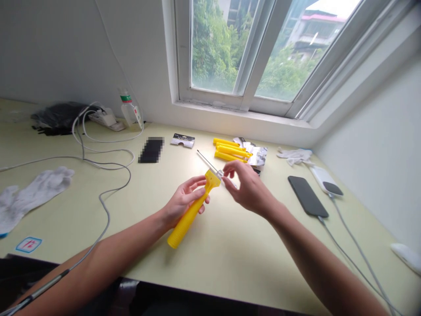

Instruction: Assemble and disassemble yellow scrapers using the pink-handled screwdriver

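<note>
A yellow scraper-like tool [189, 217] with a ribbed handle and a flat, wide head slants up over the table. My left hand [186, 199] is wrapped round its neck, thumb on top. My right hand [245, 186] is beside the head, thumb and fingertips drawn together; what they pinch, if anything, is too small to make out. Just behind the head is a screwdriver [207, 160] with a thin metal shaft and what looks like a clear handle. The right fingers partly cover that handle, and whether they touch it is unclear.
Several yellow handles [230, 150] lie by printed packaging [259, 156]. A card [183, 140] and a pixelated dark rectangle [151, 150] are left of them. Gloves [36, 193], cables, a bottle [130, 109] and a power strip [107, 118] are leftward; a phone [308, 196] and white device [325, 180] rightward.
</note>
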`<state>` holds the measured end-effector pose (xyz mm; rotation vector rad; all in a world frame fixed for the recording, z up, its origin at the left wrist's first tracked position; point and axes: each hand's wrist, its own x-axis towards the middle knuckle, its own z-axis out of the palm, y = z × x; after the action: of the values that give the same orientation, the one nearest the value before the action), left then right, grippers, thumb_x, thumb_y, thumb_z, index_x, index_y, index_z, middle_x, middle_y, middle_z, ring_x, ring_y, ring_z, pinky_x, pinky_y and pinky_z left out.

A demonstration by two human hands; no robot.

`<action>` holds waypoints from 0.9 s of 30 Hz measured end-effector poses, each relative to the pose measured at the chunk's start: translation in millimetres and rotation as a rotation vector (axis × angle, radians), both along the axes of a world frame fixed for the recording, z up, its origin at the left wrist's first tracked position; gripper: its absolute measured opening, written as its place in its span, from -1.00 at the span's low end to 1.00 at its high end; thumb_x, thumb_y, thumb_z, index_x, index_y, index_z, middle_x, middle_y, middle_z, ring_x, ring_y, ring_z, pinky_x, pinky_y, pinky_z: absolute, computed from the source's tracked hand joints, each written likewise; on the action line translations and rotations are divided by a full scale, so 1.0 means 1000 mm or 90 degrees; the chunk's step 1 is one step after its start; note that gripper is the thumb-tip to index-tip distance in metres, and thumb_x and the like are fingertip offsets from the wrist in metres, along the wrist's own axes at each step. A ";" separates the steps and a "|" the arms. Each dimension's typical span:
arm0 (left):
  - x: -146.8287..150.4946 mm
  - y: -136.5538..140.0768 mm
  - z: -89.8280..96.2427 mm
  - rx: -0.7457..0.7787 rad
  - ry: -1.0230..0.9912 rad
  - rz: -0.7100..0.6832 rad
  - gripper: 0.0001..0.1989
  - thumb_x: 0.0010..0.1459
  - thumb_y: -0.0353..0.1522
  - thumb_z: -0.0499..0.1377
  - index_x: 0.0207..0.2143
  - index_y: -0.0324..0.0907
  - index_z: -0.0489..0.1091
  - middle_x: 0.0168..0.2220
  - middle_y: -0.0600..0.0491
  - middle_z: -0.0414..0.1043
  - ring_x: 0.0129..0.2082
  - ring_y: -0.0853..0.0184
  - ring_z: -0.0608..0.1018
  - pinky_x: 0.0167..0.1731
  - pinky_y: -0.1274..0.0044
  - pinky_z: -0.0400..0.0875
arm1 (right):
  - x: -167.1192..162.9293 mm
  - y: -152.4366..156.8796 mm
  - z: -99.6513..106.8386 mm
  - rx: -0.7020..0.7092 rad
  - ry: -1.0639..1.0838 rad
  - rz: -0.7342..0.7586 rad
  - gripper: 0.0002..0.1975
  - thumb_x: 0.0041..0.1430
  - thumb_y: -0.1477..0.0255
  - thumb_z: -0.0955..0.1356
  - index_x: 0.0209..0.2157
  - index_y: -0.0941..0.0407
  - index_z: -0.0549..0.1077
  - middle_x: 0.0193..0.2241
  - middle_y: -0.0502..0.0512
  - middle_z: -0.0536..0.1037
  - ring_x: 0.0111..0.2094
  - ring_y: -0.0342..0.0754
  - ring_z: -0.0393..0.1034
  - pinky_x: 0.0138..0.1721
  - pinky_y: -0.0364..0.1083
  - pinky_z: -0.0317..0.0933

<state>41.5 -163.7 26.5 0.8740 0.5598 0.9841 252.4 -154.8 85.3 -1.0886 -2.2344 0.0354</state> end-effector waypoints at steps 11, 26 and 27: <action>-0.002 0.003 -0.003 -0.027 -0.021 -0.016 -0.63 0.12 -0.33 0.33 0.00 -0.07 0.44 0.01 -0.08 0.39 -0.38 0.37 0.54 -0.57 0.61 0.40 | -0.029 0.005 -0.017 0.025 0.020 0.063 -0.93 0.31 0.50 0.27 -0.20 0.07 0.25 -0.32 0.11 0.50 -0.29 0.00 0.39 -0.22 0.01 0.24; -0.010 0.006 -0.004 0.012 -0.013 -0.108 -0.66 0.17 -0.36 0.28 0.01 0.06 0.47 0.00 -0.06 0.40 -0.41 0.40 0.52 -0.64 0.68 0.33 | -0.017 0.015 -0.009 -0.217 0.238 0.051 -0.78 0.10 0.32 0.47 -0.28 0.07 0.40 -0.28 0.04 0.47 -0.28 -0.08 0.33 -0.23 -0.06 0.26; -0.009 0.005 -0.003 0.010 -0.014 -0.112 -0.65 0.17 -0.36 0.29 0.01 0.07 0.47 0.03 -0.06 0.39 -0.41 0.40 0.51 -0.65 0.68 0.32 | -0.017 0.016 -0.010 -0.250 0.256 0.055 -0.75 0.08 0.30 0.48 -0.26 0.07 0.40 -0.27 0.04 0.48 -0.28 -0.08 0.34 -0.23 -0.06 0.26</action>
<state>32.2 -158.5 23.5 0.9098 0.4493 0.8376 235.2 -138.8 75.1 -1.0682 -1.9448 0.6938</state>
